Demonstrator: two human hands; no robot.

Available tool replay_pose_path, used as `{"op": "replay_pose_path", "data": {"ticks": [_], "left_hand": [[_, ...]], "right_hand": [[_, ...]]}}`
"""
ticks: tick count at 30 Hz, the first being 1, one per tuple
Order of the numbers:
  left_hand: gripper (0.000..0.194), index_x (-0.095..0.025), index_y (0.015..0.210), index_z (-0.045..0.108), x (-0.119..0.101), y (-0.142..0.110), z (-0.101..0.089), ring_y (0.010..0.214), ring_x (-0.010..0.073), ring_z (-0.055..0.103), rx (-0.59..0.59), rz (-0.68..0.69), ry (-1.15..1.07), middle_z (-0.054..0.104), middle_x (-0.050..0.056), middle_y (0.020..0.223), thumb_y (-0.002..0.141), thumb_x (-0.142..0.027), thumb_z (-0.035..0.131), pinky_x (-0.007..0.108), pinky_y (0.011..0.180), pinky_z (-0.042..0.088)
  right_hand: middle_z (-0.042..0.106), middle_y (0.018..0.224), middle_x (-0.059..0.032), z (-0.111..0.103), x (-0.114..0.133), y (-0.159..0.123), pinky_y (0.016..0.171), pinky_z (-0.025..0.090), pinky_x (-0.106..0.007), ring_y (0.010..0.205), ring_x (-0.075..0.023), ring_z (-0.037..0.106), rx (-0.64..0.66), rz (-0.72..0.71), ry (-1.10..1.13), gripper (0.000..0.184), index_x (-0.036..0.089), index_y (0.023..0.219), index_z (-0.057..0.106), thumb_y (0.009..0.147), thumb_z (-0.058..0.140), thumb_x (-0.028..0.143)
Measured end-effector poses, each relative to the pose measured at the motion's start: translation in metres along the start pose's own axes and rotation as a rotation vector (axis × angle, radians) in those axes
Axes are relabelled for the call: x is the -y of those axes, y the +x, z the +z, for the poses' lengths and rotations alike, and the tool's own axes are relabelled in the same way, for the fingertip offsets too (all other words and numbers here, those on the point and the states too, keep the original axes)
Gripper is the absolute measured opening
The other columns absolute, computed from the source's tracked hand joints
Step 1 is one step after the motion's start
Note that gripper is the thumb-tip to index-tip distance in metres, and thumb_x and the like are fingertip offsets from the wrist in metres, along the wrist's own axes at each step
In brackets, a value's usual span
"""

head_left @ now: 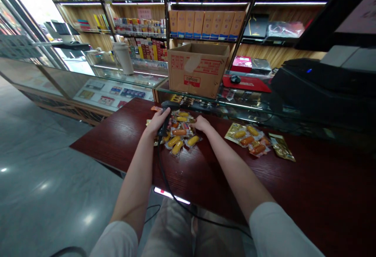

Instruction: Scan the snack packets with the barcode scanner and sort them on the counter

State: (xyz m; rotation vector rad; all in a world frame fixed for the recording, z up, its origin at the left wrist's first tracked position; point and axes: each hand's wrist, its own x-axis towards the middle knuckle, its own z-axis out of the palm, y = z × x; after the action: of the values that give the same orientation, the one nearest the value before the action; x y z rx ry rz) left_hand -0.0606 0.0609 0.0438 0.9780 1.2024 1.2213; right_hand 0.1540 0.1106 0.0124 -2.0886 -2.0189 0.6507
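My left hand (pixel 158 123) is wrapped round the handle of a black handheld barcode scanner (pixel 169 105), whose cable runs down off the table edge. Beneath and beside the scanner lies a pile of small clear snack packets (pixel 179 132) with yellow and orange sausage-like pieces inside. At the pile's right side, my right hand (pixel 202 124) has its fingers curled in against a packet; its fingertips are partly hidden among the wrappers. Farther right lies a second group of similar packets (pixel 247 141), with a gold foil pouch (pixel 281 146) beside it.
The dark red wooden table (pixel 202 171) meets a glass counter bearing an open cardboard box (pixel 195 71), a white cup (pixel 123 58) and a black mouse (pixel 235 79) on a red mat. A black machine (pixel 311 92) stands at right. Stocked shelves line the back.
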Motion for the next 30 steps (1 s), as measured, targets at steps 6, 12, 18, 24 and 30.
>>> {"op": "replay_pose_path", "data": {"ticks": [6,12,18,24,30], "left_hand": [[0.033,-0.013,0.088,0.064,-0.006,-0.006,0.000,0.044,0.0111,0.054,0.022,-0.015,0.031,0.061,0.002,0.059,0.093,-0.046,0.067,0.021,0.041,0.045],[0.047,-0.011,0.101,0.070,-0.008,-0.010,-0.001,0.042,0.0125,0.053,0.047,-0.028,0.098,0.060,0.002,0.054,0.089,-0.056,0.068,0.022,0.042,0.042],[0.047,-0.009,0.105,0.070,-0.007,-0.009,0.001,0.041,0.0124,0.054,0.052,-0.035,0.107,0.060,0.001,0.053,0.093,-0.054,0.063,0.022,0.042,0.041],[0.046,-0.011,0.100,0.070,-0.008,-0.010,0.003,0.041,0.0123,0.053,0.075,-0.020,0.108,0.060,0.002,0.054,0.090,-0.056,0.067,0.022,0.042,0.042],[0.047,-0.013,0.101,0.070,-0.006,-0.012,0.010,0.042,0.0130,0.054,0.099,-0.012,0.132,0.060,0.001,0.054,0.088,-0.058,0.068,0.023,0.043,0.044]], "right_hand": [[0.073,0.115,-0.0211,-0.001,0.000,0.002,0.084,0.054,-0.036,0.108,-0.0321,0.071,-0.011,0.014,0.057,0.044,0.014,0.103,0.069,0.073,0.085,0.041],[0.065,0.068,-0.0014,0.008,-0.008,0.003,0.065,0.050,-0.027,0.071,-0.0187,0.066,-0.049,0.048,0.453,0.022,0.017,0.074,0.062,0.070,0.083,0.023],[0.057,0.062,0.0056,-0.002,-0.004,-0.008,0.056,0.045,-0.020,0.057,-0.0101,0.055,-0.045,0.086,0.827,0.023,0.020,0.077,0.049,0.079,0.069,0.008],[0.064,0.079,0.0020,-0.011,-0.023,-0.013,0.058,0.052,-0.024,0.062,-0.0117,0.060,-0.173,0.150,1.139,0.015,0.022,0.089,0.051,0.087,0.066,0.020],[0.070,0.092,-0.0006,-0.020,-0.054,-0.013,0.073,0.059,-0.030,0.085,-0.0163,0.069,-0.312,0.014,1.319,0.021,0.023,0.098,0.058,0.083,0.068,0.034]]}}
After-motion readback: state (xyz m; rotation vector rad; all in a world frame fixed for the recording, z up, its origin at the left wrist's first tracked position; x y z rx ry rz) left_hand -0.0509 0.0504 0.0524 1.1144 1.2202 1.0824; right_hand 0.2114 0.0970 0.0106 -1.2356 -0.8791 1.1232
